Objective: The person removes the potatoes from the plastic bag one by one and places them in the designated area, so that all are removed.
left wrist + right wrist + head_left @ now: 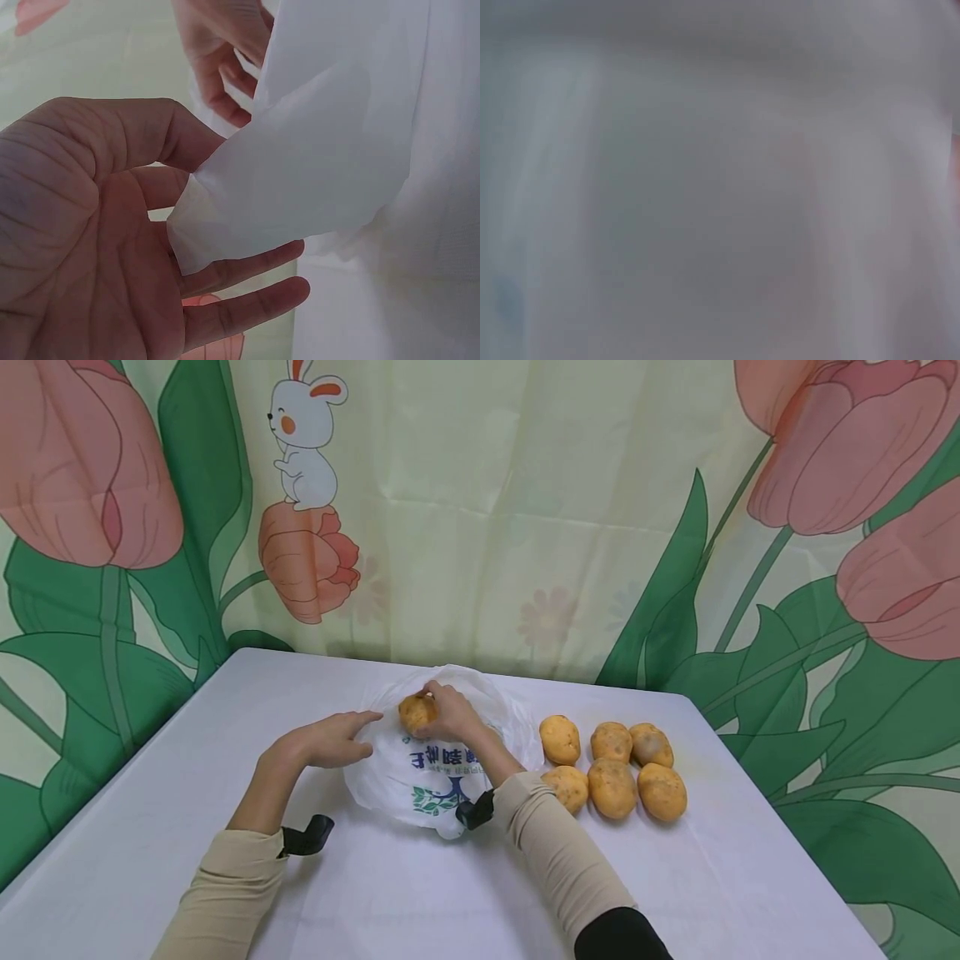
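Observation:
A white plastic bag (390,785) with blue lettering and a tree print lies spread on the table. My right hand (452,714) grips a potato (416,714) at the bag's far part; whether it is inside the mouth I cannot tell. At the bag's left side is my left hand (327,741), fingers stretched out and thumb apart from them. Up close in the left wrist view, a flap of the bag (300,172) crosses the fingers and hides the thumb's tip. Blurred white plastic (720,210) fills most of the right wrist view.
Several potatoes (612,787) are grouped on the white-covered table (750,860) to the right of the bag. A cloth backdrop (480,527) with tulips and a rabbit hangs behind the table's far edge.

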`<state>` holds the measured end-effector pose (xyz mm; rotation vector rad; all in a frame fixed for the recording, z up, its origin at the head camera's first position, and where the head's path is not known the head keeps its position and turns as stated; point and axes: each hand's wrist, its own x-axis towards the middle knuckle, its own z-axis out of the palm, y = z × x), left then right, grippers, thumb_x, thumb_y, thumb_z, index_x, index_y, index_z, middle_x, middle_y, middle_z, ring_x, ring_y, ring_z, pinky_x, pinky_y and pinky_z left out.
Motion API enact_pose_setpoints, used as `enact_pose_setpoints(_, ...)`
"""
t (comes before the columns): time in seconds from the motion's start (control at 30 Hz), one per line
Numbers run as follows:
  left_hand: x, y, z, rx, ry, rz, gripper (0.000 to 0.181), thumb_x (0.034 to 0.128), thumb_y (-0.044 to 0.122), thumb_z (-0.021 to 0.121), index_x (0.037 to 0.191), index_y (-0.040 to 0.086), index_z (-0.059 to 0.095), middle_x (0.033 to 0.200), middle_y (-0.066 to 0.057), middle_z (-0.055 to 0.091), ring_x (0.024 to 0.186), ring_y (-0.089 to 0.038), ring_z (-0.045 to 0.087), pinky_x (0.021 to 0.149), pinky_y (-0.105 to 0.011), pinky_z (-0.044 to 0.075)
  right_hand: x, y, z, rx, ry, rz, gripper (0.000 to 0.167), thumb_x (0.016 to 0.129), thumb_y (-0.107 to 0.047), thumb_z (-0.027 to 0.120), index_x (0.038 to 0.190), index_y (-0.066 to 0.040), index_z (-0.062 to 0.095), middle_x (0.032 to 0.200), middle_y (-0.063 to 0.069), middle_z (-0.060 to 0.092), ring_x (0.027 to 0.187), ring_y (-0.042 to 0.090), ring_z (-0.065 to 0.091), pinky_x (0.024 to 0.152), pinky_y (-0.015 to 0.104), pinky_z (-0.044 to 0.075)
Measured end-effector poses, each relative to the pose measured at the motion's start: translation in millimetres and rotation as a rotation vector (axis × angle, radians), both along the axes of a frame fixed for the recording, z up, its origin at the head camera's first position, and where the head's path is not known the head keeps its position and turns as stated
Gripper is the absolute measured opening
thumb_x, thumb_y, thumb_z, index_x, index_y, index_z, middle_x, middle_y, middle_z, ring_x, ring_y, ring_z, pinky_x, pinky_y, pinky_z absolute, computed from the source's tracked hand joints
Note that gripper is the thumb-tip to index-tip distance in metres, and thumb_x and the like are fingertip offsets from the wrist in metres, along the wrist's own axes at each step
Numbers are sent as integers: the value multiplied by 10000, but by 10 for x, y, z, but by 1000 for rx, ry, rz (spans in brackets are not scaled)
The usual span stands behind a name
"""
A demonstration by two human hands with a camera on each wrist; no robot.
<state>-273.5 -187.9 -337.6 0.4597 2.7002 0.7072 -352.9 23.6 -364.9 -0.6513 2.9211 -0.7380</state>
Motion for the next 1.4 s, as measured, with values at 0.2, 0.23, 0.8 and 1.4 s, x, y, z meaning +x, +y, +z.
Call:
enact_pose_setpoints(0.2, 7, 2, 5, 0, -2, 1, 643, 993, 171, 554, 1560, -40, 336, 1581, -312, 350, 1468, -482, 327, 1178, -614, 308, 30, 11, -6, 27, 7, 3, 656, 858, -283, 827, 1422, -149, 518, 1343, 121, 578, 1100, 257, 577, 996, 405, 521)
enact_pose_setpoints(0.23, 8, 2, 7, 0, -2, 0, 642, 993, 170, 554, 1559, -41, 337, 1579, -313, 352, 1466, -483, 329, 1177, -615, 310, 42, 16, -2, 39, 16, 3, 657, 857, -294, 827, 1420, -155, 520, 1335, 117, 580, 1090, 253, 579, 984, 401, 526)
enact_pose_setpoints(0.8, 38, -19, 10, -17, 10, 18, 640, 989, 178, 562, 1555, -34, 351, 1567, -310, 373, 1456, -483, 344, 1164, -624, 327, 390, 196, 177, 18, 128, -27, 635, 805, -339, 867, 1333, -153, 566, 1191, 130, 624, 984, 263, 604, 861, 401, 534)
enact_pose_setpoints(1.4, 33, 23, 6, -8, 1, 20, 652, 986, 191, 572, 1560, -25, 349, 1574, -313, 361, 1460, -492, 329, 1160, -635, 324, 837, 417, 248, -249, 186, 10, 610, 820, -291, 845, 1346, -193, 553, 1236, 118, 576, 1072, 282, 648, 814, 380, 571)
